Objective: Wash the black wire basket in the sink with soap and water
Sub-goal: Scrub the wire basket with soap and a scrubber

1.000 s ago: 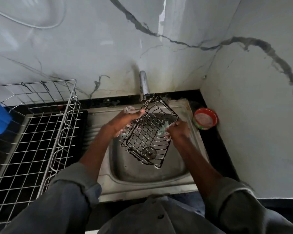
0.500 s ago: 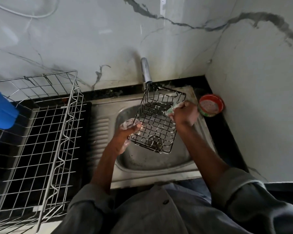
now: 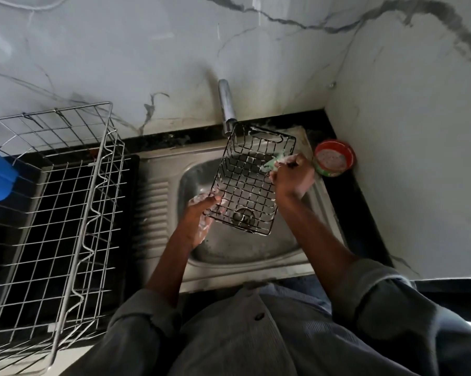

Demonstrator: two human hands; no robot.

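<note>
Both hands' grip stays on basket [image 3: 249, 183], now slightly higher.

The basket [image 3: 252, 180] is thin black-coated wire, flecked with white suds. The sink [image 3: 158, 196] is dull brushed steel with a ribbed drainboard; the tap [image 3: 226, 104] is shinier metal. The rack [image 3: 66, 202] is bright bare wire. The walls [image 3: 120, 50] are glossy veined marble, the counter [image 3: 359, 213] polished black stone.
</note>
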